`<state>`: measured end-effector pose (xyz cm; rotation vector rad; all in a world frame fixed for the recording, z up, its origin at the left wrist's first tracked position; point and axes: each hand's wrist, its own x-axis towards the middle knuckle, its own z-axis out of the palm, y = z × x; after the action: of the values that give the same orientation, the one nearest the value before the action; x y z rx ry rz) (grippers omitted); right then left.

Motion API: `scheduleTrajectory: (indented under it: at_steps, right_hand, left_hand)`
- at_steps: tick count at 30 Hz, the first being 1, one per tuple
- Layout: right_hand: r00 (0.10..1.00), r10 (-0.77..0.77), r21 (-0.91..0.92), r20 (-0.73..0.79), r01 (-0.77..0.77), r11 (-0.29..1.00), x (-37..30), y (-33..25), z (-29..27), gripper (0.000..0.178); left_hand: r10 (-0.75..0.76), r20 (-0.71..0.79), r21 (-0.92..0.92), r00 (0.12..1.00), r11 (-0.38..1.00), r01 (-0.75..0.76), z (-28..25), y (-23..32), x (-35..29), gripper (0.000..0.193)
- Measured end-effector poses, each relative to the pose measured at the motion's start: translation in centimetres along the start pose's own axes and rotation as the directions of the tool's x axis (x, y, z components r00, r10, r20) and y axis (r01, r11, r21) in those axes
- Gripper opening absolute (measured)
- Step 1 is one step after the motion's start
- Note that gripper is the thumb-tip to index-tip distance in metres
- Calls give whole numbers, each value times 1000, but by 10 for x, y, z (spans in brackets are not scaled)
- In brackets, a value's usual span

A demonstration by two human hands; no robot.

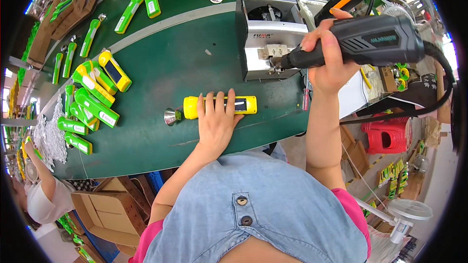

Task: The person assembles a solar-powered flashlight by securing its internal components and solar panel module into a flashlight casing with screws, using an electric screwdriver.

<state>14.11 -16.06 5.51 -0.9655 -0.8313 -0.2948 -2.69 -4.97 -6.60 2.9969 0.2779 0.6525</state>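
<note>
A yellow flashlight [249,104] with a dark panel lies on its side on the green work table [161,63]. My left hand [216,122] rests over its middle, fingers curled down on the body. Just off its left end, a small silver cone-shaped reflector [170,116] lies beside a green piece. In my right hand [329,58] is a black corded electric screwdriver [380,41], held level. Its tip reaches the metal block at the front of a silver box-shaped screw feeder [251,39]; whether a screw sits on the bit is too small to tell.
Several green and yellow flashlights [97,107] are heaped at the left, beside small clear plastic pieces [51,126]. A screwdriver with a red handle [305,100] lies right of the feeder. The black cable [441,68] loops down at the right. Another person [48,195] works at far left.
</note>
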Motion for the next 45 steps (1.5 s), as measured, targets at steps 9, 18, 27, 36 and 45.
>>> scheduleTrajectory:
  at_steps: [9,18,27,36,45]
  right_hand:
    - [991,100,-110,85,-90,990,-2,8,-3,38]
    - [932,314,-140,179,-292,946,6,3,-3,38]
    - [925,359,-65,127,-354,933,-44,-9,6,42]
    - [915,378,-40,141,-377,926,-51,2,4,42]
    - [883,421,-227,209,-375,899,-63,17,7,68]
  left_hand:
    - [198,136,-136,971,974,-179,1,0,23,54]
    - [139,152,-182,979,977,-111,2,1,26,52]
    - [125,172,-151,977,983,-100,1,5,25,50]
    - [124,151,-155,981,983,-100,0,4,25,50]
    - [121,157,-154,980,983,-97,3,3,26,50]
